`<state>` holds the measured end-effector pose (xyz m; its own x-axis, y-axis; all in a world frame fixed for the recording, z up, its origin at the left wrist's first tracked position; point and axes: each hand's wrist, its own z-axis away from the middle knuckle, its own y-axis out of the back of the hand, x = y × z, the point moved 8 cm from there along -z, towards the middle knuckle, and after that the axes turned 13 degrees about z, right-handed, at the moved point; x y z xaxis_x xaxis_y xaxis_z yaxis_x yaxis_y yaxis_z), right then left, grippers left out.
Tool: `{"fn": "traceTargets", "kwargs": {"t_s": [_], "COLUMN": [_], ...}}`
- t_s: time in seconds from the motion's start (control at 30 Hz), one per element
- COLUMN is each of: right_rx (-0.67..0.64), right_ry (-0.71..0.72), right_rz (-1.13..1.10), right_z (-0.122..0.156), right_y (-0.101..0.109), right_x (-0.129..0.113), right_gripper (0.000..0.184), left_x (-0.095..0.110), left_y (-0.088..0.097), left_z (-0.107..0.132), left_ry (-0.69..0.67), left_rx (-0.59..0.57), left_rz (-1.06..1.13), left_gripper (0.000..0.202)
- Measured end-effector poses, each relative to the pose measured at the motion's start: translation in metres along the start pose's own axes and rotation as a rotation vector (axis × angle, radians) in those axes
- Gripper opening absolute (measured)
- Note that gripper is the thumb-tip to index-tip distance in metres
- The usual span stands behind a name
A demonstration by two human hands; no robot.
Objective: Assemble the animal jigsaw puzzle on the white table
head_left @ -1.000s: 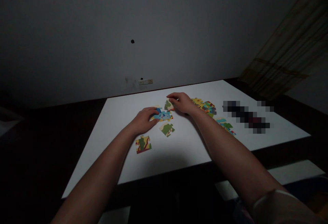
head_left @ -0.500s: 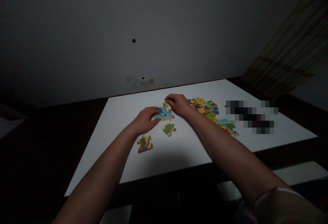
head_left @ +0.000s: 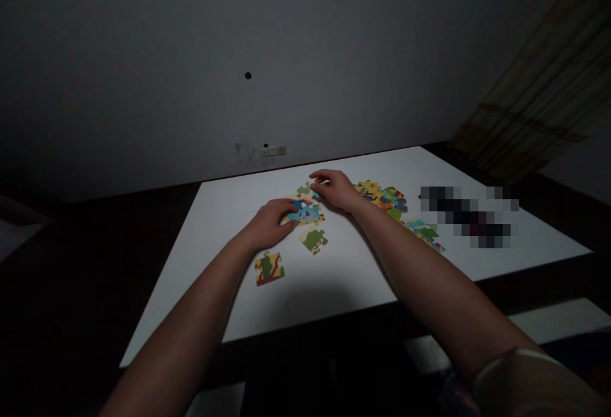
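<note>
On the white table (head_left: 229, 264) lies a small cluster of joined puzzle pieces (head_left: 307, 214), mostly blue. My left hand (head_left: 270, 221) rests on the cluster's left side, fingers curled and pressing it down. My right hand (head_left: 335, 189) is at the cluster's far edge, its fingers pinched on a green puzzle piece (head_left: 304, 189) that touches the cluster. Two loose pieces lie nearer to me: a green piece (head_left: 314, 239) and a red-and-yellow piece (head_left: 270, 267).
A heap of loose coloured pieces (head_left: 382, 198) lies right of my right hand, with more pieces (head_left: 422, 231) trailing toward the front. A blurred dark object (head_left: 470, 216) sits at the table's right. A wall rises behind; a curtain (head_left: 544, 98) hangs at right.
My right hand has shifted slightly left and away from me, carrying the green piece along the far edge of the cluster. My left hand has stayed on the cluster.
</note>
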<state>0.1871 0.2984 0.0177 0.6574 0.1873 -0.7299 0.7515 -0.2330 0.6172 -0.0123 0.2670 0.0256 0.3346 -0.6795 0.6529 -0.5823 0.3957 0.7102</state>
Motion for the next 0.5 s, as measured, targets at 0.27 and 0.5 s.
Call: {"fn": "traceTargets", "kwargs": {"t_s": [0.27,0.5], "right_rx": [-0.044,-0.026], "right_ry": [-0.082,-0.055], "right_rz": [-0.097,0.011], "right_z": [0.0005,-0.0014], "right_y": [-0.0117,-0.0046], "right_x": [0.0098,0.0066], "right_gripper": [0.022,0.004], "left_x": [0.0009,0.0013], "left_y": [-0.0002,-0.0002], "left_z": [-0.0005,-0.0004], "left_ry": [0.008,-0.019], "left_rx": [-0.001,0.001], "left_rz": [0.006,-0.014], "left_gripper": [0.031,0.031]}}
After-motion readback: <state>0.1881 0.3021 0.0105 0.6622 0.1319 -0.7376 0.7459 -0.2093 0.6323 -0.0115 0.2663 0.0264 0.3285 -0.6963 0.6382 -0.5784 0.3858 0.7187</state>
